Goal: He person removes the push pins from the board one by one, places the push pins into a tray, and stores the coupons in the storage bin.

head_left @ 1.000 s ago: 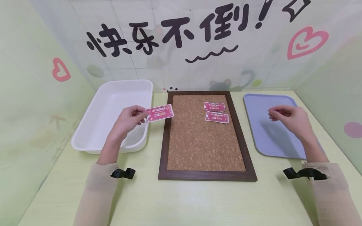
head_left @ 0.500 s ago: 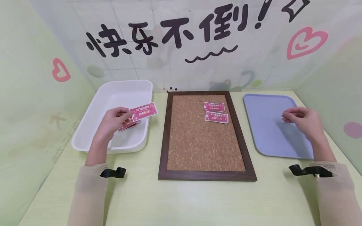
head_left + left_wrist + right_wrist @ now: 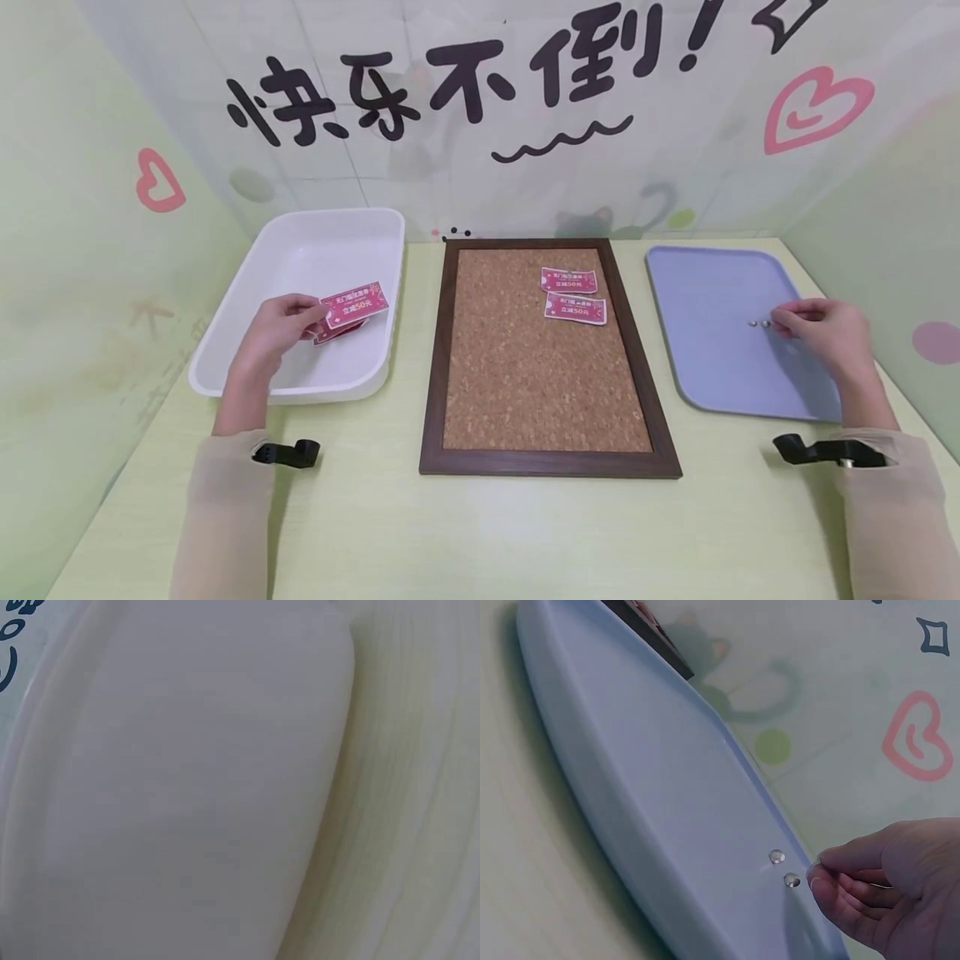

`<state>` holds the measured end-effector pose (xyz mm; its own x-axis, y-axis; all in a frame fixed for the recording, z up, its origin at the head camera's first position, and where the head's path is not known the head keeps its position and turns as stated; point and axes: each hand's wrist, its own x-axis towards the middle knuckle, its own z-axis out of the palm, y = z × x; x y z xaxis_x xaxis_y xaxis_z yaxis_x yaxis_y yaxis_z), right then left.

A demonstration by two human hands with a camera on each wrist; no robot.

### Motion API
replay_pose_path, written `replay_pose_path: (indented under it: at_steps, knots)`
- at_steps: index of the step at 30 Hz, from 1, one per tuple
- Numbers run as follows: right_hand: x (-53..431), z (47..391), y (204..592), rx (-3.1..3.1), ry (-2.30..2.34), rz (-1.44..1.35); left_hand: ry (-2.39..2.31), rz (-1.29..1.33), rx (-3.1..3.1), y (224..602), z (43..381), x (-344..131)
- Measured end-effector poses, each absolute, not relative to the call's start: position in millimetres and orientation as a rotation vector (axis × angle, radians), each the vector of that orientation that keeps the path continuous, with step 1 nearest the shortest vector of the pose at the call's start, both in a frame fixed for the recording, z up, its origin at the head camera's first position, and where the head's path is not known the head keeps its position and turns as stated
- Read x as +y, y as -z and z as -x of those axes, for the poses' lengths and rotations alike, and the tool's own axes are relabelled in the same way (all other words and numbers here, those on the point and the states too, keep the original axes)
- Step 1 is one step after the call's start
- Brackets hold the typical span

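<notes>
In the head view my left hand point(image 3: 281, 329) pinches a pink paper coupon point(image 3: 354, 304) by its left end, over the white bin point(image 3: 251, 367). More pink coupons point(image 3: 341, 332) show below it, partly covered. The left wrist view has the bin's pale side point(image 3: 202, 780) but no fingers. My right hand point(image 3: 828, 329) is at the blue tray point(image 3: 720, 375), thumb and index fingertips together. Just left of them, two small shiny thumbtacks point(image 3: 777, 856) lie on the tray in the right wrist view. I cannot tell whether the fingertips hold anything.
Between bin and tray lies a cork board point(image 3: 543, 383) with a dark wooden frame. Two pink coupons point(image 3: 576, 308) are on its upper right, one above the other. A printed wall point(image 3: 420, 183) stands behind.
My left hand has moved left with the coupon, from the board's edge to over the bin. My right hand has moved right across the tray, and the two thumbtacks have come into sight.
</notes>
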<state>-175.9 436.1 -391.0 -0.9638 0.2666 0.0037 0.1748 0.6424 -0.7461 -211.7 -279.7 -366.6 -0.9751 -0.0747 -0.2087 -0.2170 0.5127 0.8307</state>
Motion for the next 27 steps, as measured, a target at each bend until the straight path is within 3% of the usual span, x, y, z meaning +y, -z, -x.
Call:
replay_pose_path:
  at_steps: [27]
  knots:
    - [447, 173, 395, -2.909, -1.078, 0.435, -1.327, 0.355, 2.601, 373, 211, -299]
